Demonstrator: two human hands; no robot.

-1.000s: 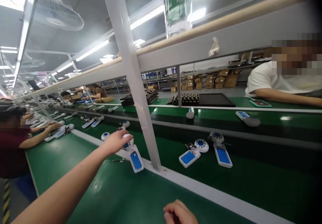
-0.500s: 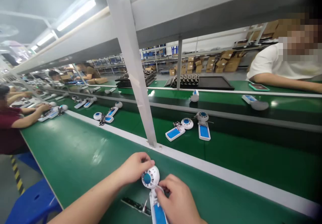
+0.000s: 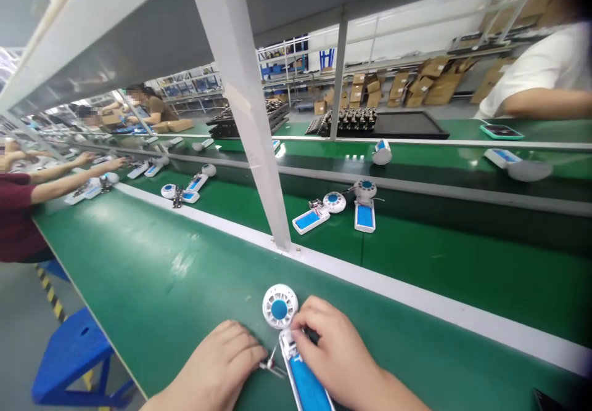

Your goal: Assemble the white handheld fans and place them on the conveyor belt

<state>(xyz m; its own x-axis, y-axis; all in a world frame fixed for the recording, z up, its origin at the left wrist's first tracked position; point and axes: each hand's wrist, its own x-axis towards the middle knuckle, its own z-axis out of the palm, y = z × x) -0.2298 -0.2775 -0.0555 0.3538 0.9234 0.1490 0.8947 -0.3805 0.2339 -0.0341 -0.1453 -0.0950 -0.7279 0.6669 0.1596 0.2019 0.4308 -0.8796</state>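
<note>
A white handheld fan part [image 3: 289, 343] with a round head, blue hub and blue-lined handle lies on the green bench [image 3: 152, 275] in front of me. My right hand [image 3: 335, 352] is closed on the neck of the handle, just below the head. My left hand [image 3: 222, 365] rests beside it on the left, fingers curled, their tips pinching small wires [image 3: 271, 365] that stick out of the handle.
A slanted white post [image 3: 252, 121] stands behind the fan. Beyond a white rail the green conveyor [image 3: 416, 257] carries two more fan units [image 3: 335, 209] and another pair [image 3: 187, 189]. Black trays [image 3: 377, 124] sit further back. A person's arm [image 3: 74, 180] reaches in at left; another person [image 3: 541, 84] sits at right. A blue stool [image 3: 69, 355] stands below.
My left hand took a fan unit off the conveyor and brought it to the bench in front of me. Both hands now hold it there, and my view has tilted down.
</note>
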